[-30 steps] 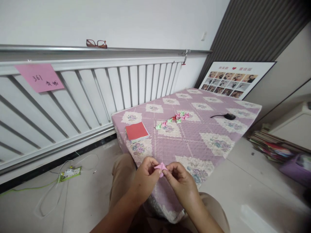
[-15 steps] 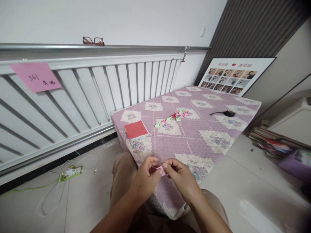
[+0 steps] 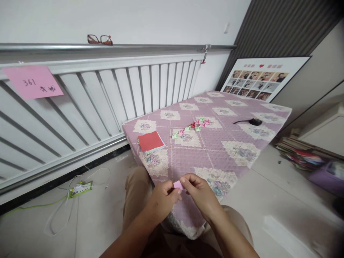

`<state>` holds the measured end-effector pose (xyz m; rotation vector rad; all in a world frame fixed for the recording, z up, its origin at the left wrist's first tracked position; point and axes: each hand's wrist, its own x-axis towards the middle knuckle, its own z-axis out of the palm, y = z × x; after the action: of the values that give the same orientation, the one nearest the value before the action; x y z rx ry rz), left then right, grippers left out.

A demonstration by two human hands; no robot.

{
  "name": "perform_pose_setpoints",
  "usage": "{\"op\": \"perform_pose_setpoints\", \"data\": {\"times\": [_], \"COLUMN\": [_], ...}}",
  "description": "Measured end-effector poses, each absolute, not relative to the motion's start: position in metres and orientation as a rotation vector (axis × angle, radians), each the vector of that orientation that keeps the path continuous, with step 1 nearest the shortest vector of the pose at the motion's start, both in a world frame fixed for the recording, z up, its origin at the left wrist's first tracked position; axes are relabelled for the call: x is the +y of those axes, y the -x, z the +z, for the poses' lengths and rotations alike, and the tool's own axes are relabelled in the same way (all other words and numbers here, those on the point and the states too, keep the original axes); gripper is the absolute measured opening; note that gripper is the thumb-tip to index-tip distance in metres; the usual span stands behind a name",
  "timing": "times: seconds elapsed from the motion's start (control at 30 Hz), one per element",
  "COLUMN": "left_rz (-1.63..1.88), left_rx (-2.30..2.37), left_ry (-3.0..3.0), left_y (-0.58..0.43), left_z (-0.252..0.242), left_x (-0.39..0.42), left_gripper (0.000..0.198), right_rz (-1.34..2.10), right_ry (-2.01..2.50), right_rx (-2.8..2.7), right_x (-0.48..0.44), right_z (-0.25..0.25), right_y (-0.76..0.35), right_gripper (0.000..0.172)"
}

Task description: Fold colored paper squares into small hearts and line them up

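A small folded piece of pink paper (image 3: 178, 184) is pinched between my two hands above the near end of the table. My left hand (image 3: 162, 199) grips its left side between thumb and fingers. On the right side, the thumb and fingers of my right hand (image 3: 200, 191) close over the paper's edge. Part of the paper is hidden behind my fingertips. Farther up the tablecloth, several small folded paper pieces (image 3: 188, 128) in green, pink and red lie in a slanting row. Left of them rests a stack of coloured paper (image 3: 151, 141) with a red sheet on top.
A purple floral cloth covers the table (image 3: 188, 161). A black object with a thin tail (image 3: 255, 122) lies at its right side. Along the left runs a white radiator (image 3: 150, 89), with glasses (image 3: 100, 39) on the pipe above. A power strip (image 3: 80, 190) and cables are on the floor.
The fingers of my left hand have curled in closer round the paper, and more of its pink face shows. The view has shifted slightly; the things on the table have stayed put.
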<state>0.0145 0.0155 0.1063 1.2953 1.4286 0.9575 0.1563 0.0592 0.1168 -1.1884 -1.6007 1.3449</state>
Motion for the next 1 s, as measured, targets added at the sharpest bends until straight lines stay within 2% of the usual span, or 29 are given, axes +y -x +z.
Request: {"op": "perform_pose_setpoints", "data": {"times": [0.27,0.5,0.77,1.0], "left_rz": [0.986,1.012,0.992,1.003], "left_rx": [1.387,1.296,1.414,1.326], "left_ry": [-1.237,-1.094,-1.211,-1.118], "left_y": [-0.016,-0.017,-0.009,-0.013], "left_z": [0.106,0.085,0.066,0.073], "left_x": [0.016,0.009,0.013,0.01], "left_gripper": [0.023,0.021,0.018,0.018], "right_rz": [1.245,1.498,1.231,1.613], "right_ry": [1.208,1.178,1.261,1.145], "right_rx": [-1.594,-1.373,-1.614,-1.246], "right_x": [0.059,0.051,0.049,0.041], "right_z": [0.115,0.091,0.082,0.076], "right_y": [-0.151,-0.141,-0.143,-0.135], "right_gripper": [0.033,0.043,0.037,0.042]}}
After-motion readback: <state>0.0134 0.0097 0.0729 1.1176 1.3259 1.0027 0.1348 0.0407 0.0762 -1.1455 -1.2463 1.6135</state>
